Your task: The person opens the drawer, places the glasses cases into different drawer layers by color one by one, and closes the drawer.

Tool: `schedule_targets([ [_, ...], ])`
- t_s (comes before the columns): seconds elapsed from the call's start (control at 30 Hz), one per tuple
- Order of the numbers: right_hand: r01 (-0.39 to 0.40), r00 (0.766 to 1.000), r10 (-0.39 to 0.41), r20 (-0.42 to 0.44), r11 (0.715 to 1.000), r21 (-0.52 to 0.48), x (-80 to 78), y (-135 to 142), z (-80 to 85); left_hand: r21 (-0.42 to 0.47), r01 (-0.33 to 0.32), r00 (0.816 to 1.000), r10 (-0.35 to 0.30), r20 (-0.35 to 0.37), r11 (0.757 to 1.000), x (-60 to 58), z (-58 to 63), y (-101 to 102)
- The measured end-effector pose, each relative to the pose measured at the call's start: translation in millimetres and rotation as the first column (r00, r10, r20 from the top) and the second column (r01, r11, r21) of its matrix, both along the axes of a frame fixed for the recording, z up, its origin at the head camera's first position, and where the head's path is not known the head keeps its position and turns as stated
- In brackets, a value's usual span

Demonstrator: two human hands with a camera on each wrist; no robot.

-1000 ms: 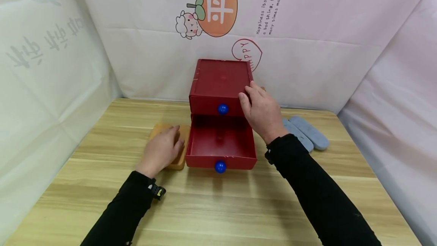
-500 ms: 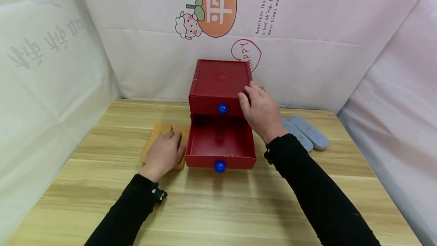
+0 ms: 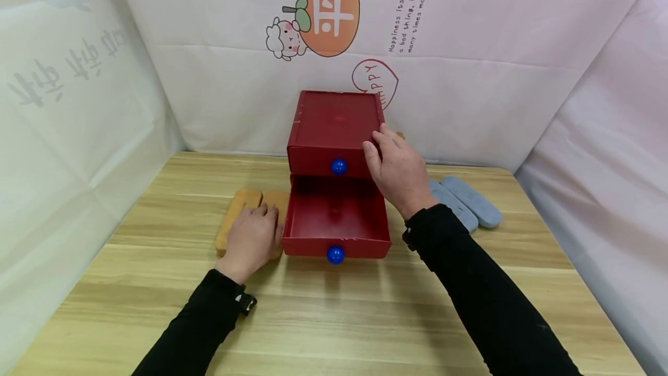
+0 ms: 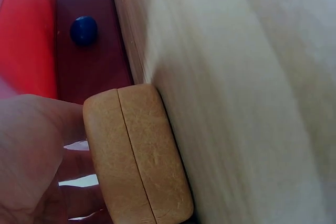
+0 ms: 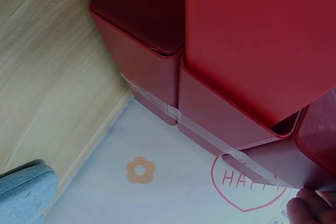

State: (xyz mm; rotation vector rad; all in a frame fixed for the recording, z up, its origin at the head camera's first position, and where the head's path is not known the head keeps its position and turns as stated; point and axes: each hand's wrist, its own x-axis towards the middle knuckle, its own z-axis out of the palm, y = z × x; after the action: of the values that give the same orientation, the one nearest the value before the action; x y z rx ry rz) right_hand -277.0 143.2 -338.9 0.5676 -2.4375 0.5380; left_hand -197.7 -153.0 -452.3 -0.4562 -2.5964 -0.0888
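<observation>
Two tan glasses cases lie side by side left of a red drawer box (image 3: 336, 118). My left hand (image 3: 250, 242) holds the case (image 3: 276, 199) nearer the box; its seam shows on the glasses case (image 4: 139, 156) in the left wrist view. The other glasses case (image 3: 237, 213) is partly covered by that hand. My right hand (image 3: 402, 173) rests on the upper right edge of the box, thumb toward the front. A middle drawer (image 3: 336, 219) is pulled out, with nothing inside. Below it a drawer with a blue knob (image 4: 84, 30) stays in, seen in the left wrist view.
Two blue-grey cases (image 3: 472, 202) lie on the wooden table (image 3: 334, 318) to the right of the box. A small brown thing (image 3: 399, 134) peeks out behind the right hand. A white printed cloth (image 3: 219, 91) hangs close behind the box.
My left hand has shifted slightly right and toward me, uncovering more of the outer tan glasses case, and its fingers have settled on the inner one. The right hand and drawer stay put.
</observation>
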Motion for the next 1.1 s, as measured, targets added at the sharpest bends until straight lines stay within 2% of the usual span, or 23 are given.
schedule_targets([
  [0.2,0.002,1.0,-0.002,0.004,1.0,-0.006,0.3,-0.6,-0.5,-0.019,-0.006,1.0,0.005,-0.011,1.0,2.3,2.0,2.8],
  [0.3,0.004,1.0,-0.004,-0.023,1.0,-0.008,0.3,-0.7,-1.5,-0.029,0.002,1.0,-0.002,-0.008,1.0,2.9,3.1,3.5],
  [0.43,0.003,0.998,-0.004,-0.059,1.0,-0.007,-0.3,-0.7,-3.0,-0.051,0.008,1.0,-0.008,0.006,0.999,2.6,2.4,3.0],
  [0.67,-0.006,0.998,0.005,-0.068,1.0,-0.014,-0.1,-0.7,-3.9,-0.081,0.0,0.999,0.003,0.042,0.997,4.0,4.3,3.1],
  [1.1,-0.003,0.999,0.003,-0.048,1.0,-0.015,0.2,-0.4,-3.0,-0.037,0.018,1.0,-0.018,0.025,0.999,4.3,3.4,3.6],
])
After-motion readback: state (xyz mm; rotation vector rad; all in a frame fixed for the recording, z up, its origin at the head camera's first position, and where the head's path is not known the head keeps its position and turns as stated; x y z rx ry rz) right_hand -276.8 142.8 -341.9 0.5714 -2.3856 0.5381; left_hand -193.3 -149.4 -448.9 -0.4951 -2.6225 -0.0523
